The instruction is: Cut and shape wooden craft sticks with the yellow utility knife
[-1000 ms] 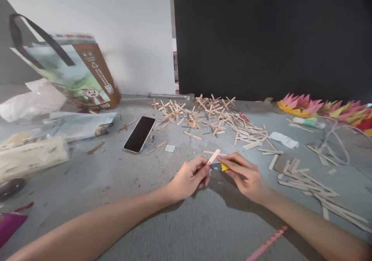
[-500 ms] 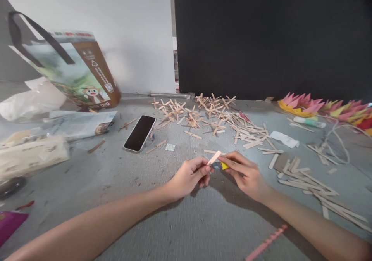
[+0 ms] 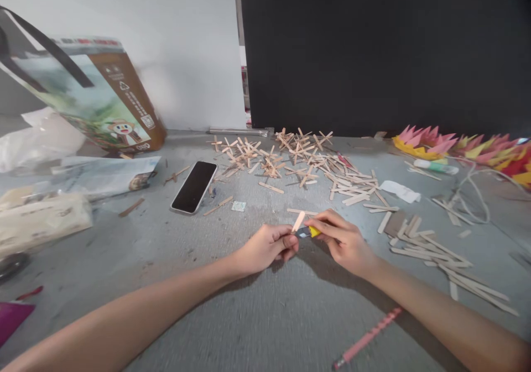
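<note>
Near the middle of the grey table, my left hand pinches a short pale wooden stick, which points up and slightly right. My right hand is closed around a small cutter with a yellow part and a grey blade end. The blade end touches or nearly touches the stick beside my left fingertips. Another flat stick lies on the table just behind the hands.
Star-shaped crossed sticks and loose sticks lie behind and right. A phone and shopping bag are left. A pink pencil lies in front, paper petals back right.
The held stick is tilted more upright and shows less length. Both hands remain together, and the whole view has shifted slightly.
</note>
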A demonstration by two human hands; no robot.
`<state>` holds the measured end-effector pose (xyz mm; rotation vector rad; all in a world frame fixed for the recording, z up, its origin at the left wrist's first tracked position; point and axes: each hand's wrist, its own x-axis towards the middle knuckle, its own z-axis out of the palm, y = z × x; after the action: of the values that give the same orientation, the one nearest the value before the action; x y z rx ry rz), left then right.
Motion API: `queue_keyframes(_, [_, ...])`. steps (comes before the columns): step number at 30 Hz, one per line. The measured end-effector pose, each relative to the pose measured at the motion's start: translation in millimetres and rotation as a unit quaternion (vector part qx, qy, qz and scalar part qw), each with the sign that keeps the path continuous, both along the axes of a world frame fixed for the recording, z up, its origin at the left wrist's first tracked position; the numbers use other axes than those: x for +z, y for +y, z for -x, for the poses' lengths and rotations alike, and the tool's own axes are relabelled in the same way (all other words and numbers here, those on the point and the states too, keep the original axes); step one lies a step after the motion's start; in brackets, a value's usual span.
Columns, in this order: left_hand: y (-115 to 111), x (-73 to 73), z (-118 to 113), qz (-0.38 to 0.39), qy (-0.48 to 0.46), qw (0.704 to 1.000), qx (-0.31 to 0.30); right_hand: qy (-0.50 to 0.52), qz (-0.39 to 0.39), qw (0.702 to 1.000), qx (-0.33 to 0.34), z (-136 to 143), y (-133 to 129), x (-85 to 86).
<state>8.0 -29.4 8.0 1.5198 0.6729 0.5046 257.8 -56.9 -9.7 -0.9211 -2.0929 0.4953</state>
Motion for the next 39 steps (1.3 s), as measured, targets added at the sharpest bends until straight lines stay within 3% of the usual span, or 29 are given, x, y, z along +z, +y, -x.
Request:
queue_keyframes(8, [2.7, -5.9, 2.1, -0.041, -0.024, 0.999, -0.012, 0.010, -0.015, 1.000, 0.001, 1.6, -2.2, 2.8])
queue_keyframes(17, [-3.8, 5.8, -2.4, -0.018, -0.019, 1.000, -0.003, 0.002, -0.022, 1.000, 0.004, 3.5, -0.3, 3.8])
queue_keyframes(39, [-2.7, 0.5, -1.8, 0.006, -0.023, 1.000, -0.011, -0.001, 0.004, 1.000, 0.001, 2.7, 1.9, 2.0])
